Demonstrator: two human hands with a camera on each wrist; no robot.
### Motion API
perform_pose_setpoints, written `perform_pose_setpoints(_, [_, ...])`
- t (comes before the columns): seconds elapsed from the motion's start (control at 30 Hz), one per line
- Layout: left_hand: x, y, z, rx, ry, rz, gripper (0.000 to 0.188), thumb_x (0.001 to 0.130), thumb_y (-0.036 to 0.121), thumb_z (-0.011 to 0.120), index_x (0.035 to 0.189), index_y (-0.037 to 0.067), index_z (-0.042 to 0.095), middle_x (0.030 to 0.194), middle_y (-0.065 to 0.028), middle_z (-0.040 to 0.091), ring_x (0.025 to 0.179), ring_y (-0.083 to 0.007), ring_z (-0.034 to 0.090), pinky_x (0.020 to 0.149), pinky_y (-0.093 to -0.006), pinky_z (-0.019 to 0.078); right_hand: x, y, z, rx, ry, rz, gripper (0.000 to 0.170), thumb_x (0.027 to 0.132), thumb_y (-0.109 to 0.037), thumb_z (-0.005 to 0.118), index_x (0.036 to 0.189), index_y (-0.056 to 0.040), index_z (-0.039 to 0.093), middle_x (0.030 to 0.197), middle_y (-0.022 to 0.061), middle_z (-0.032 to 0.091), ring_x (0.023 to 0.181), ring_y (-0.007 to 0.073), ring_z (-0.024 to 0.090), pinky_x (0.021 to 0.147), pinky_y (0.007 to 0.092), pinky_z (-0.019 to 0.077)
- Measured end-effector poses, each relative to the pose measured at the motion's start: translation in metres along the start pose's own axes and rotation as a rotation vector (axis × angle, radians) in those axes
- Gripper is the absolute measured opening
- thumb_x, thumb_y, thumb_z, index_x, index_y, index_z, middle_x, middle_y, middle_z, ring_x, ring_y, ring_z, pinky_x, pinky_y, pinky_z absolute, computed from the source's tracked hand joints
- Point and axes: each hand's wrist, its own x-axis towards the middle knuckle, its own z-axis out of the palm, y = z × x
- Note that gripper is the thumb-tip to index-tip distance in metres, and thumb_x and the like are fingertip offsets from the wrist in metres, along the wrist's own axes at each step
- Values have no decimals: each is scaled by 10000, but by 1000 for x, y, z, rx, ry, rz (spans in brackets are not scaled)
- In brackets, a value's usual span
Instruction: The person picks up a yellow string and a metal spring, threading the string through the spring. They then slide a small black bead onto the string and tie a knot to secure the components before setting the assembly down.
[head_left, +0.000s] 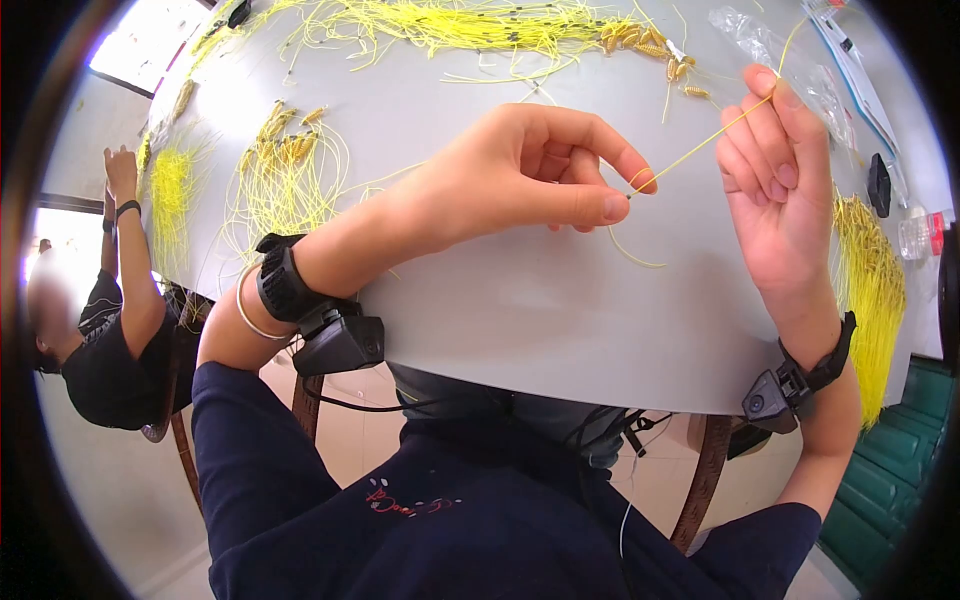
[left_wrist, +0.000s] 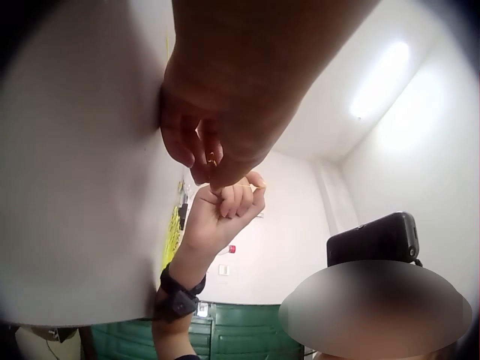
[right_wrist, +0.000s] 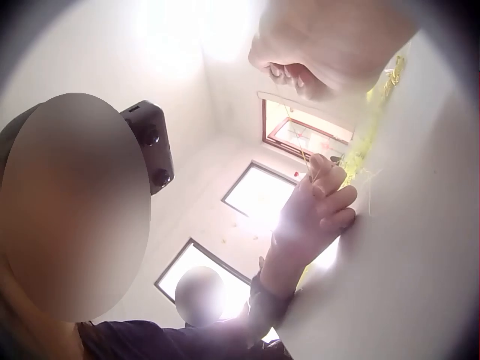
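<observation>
Pinching one thin yellow strand (head_left: 700, 147) between thumb and forefinger, the left hand (head_left: 540, 175) has its grip together on it, beside a tiny dark spot. The right hand (head_left: 780, 170) also pinches the strand, higher and nearer the bench's right edge, its other fingers curled in. The strand runs straight between the hands above the grey bench (head_left: 600, 330); a loose tail curves below the left fingertips. It looks very light, flexible, springy and perhaps slippery, best taken between fingertip pads close to the dark spot and towards the other end.

Further out are four yellow bundles: one along the far edge (head_left: 460, 30), two on the left (head_left: 290, 190) (head_left: 172, 195), one at the right edge (head_left: 870, 300). One gold ribbed piece (head_left: 696, 92) lies apart; the clustered ones cannot be counted. One bottle (head_left: 920, 236) with a red cap is beyond the right-hand bundle.
</observation>
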Motion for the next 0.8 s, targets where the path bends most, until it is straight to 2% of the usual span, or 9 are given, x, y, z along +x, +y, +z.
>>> perform_pose_setpoints(0.27, [0, -1, -2, 18, -22, -7, 236, 808, 130, 639, 1013, 21, 594, 643, 54, 513, 616, -18, 496, 590, -166, 397, -2, 6, 2, -104, 30, -88, 209, 881, -181, 513, 966, 2, 569, 524, -71, 286, 477, 31, 242, 452, 202, 216])
perform_pose_setpoints(0.33, [0, -5, -3, -3, -59, 37, 175, 809, 111, 632, 956, 27, 591, 690, 40, 532, 647, -20, 506, 599, -175, 411, -3, 7, 2, -126, 24, -99, 218, 886, -183, 511, 981, 5, 569, 528, -67, 305, 480, 31, 254, 454, 201, 225])
perform_pose_setpoints(0.43, [-1, -6, -1, -122, -19, 62, 80, 808, 74, 616, 873, 49, 575, 756, 22, 533, 704, -34, 510, 619, -182, 422, -6, 15, 2, -265, -40, -150, 241, 907, -202, 495, 1015, 0, 569, 565, -48, 385, 503, 32, 323, 466, 189, 274])
perform_pose_setpoints(0.5, [0, -10, -6, -147, -22, 93, 55, 807, 49, 606, 835, 61, 560, 773, 18, 522, 723, -45, 506, 635, -189, 422, -8, 20, 9, -355, -54, -2, 233, 920, -198, 483, 1020, -10, 576, 628, -25, 471, 563, 39, 428, 504, 171, 344])
perform_pose_setpoints(0.53, [0, -12, -8, -173, -27, 124, 70, 805, 25, 595, 797, 72, 545, 791, 14, 512, 742, -55, 503, 652, -195, 421, -8, 23, 10, -356, -54, -3, 233, 920, -198, 483, 1020, -10, 576, 628, -25, 471, 563, 39, 428, 504, 171, 344])
perform_pose_setpoints(0.6, [0, -13, -8, -184, -32, 153, 90, 802, 8, 589, 775, 78, 538, 780, 15, 501, 736, -65, 498, 663, -200, 416, -8, 27, 11, -502, -201, 78, 187, 914, -163, 496, 1002, -23, 585, 697, -10, 528, 628, 43, 495, 538, 163, 388])
perform_pose_setpoints(0.63, [1, -13, -7, -196, -37, 182, 115, 799, -8, 582, 753, 83, 531, 770, 15, 490, 729, -75, 493, 674, -205, 410, -8, 28, 11, -515, -247, 91, 141, 884, -118, 543, 968, -18, 597, 760, 5, 572, 663, 44, 517, 548, 167, 407])
perform_pose_setpoints(0.77, [4, -19, -8, -178, -63, 255, 144, 788, -27, 585, 722, 87, 527, 747, 11, 488, 713, -81, 487, 670, -208, 398, -9, 27, 8, -618, -289, 81, 103, 842, -81, 595, 924, -21, 612, 802, 7, 595, 677, 42, 524, 533, 173, 405])
perform_pose_setpoints(0.8, [5, -22, -10, -175, -85, 268, 112, 792, -23, 567, 751, 81, 556, 766, 16, 535, 731, -61, 507, 664, -201, 401, -9, 29, 7, -637, -294, 19, 90, 827, -63, 608, 906, -22, 617, 804, 3, 600, 688, 44, 531, 532, 173, 406])
